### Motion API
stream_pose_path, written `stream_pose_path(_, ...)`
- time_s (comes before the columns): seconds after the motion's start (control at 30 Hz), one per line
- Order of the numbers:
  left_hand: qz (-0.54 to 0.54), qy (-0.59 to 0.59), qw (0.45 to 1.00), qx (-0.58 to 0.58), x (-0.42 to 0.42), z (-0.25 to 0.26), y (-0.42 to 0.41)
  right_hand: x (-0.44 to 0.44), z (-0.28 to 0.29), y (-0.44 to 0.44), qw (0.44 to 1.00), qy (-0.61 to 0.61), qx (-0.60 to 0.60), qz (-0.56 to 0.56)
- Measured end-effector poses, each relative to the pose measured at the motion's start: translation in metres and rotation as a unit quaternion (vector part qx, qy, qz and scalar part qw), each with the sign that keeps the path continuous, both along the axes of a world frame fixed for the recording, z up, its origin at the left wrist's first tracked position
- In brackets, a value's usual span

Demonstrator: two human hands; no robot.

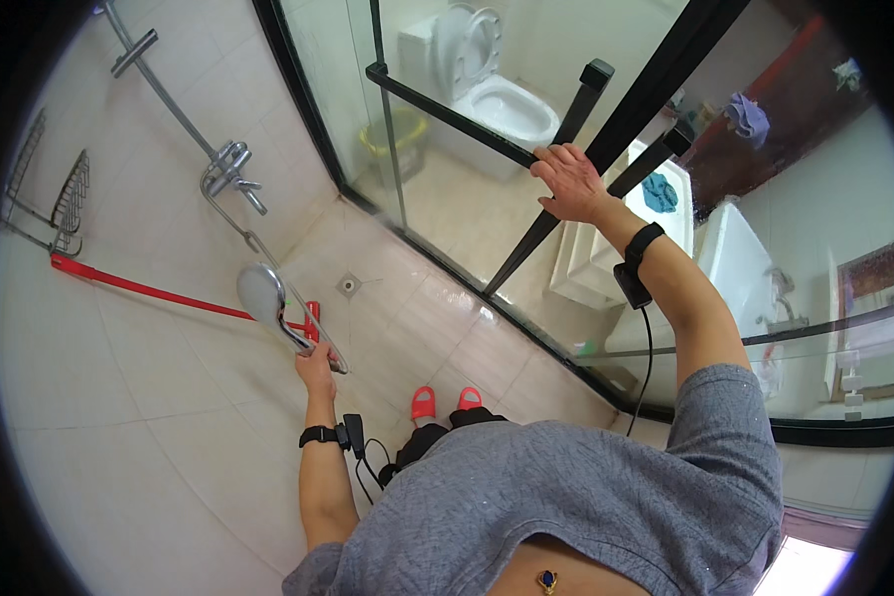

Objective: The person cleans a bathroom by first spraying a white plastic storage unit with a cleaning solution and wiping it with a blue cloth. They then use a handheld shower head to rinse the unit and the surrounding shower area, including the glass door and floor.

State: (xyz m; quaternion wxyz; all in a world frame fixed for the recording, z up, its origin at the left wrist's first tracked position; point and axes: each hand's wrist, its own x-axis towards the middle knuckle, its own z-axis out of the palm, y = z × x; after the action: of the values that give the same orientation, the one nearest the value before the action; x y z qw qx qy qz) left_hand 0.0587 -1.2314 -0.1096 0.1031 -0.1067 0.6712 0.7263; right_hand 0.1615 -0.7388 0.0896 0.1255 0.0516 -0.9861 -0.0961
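My left hand (pixel 316 369) is closed around the handle of a chrome shower head (pixel 262 295), whose round face points up and to the left. The metal hose (pixel 257 249) runs from the wall mixer (pixel 229 167) down to that hand. Just beyond it, a red-handled floor squeegee (pixel 171 300) leans by the wire rack. My right hand (pixel 570 182) rests on the black frame of the glass shower door, where a black horizontal bar (pixel 454 125) meets the upright; its fingers lie over the bar's end.
Through the glass stand a white toilet (pixel 510 108) with raised lid, a yellow-rimmed bin (pixel 393 138) and a white basin holding a teal cloth (pixel 659 192). A wire rack (pixel 71 201) hangs on the left wall. A floor drain (pixel 349 284) lies ahead of my red slippers (pixel 423 403). Cables hang from both wrists.
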Motion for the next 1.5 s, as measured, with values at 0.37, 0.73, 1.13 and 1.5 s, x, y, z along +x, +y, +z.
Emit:
stream_pose_path(0.37,-0.011,0.030,0.999,-0.020,-0.003,0.025,0.016,-0.003,0.006,-0.009,0.996,0.068,-0.044,0.038)
stream_pose_path(0.73,-0.062,0.046,0.992,-0.102,0.007,0.014,0.013,-0.004,0.010,-0.018,0.999,0.031,-0.018,0.009)
stream_pose_path(1.13,-0.053,0.036,0.991,-0.116,0.005,0.021,0.031,-0.009,0.017,-0.028,0.998,0.014,-0.045,-0.031)
stream_pose_path(1.5,-0.083,0.018,0.991,-0.108,0.016,0.019,0.043,-0.010,0.015,-0.031,0.998,0.008,-0.024,-0.051)
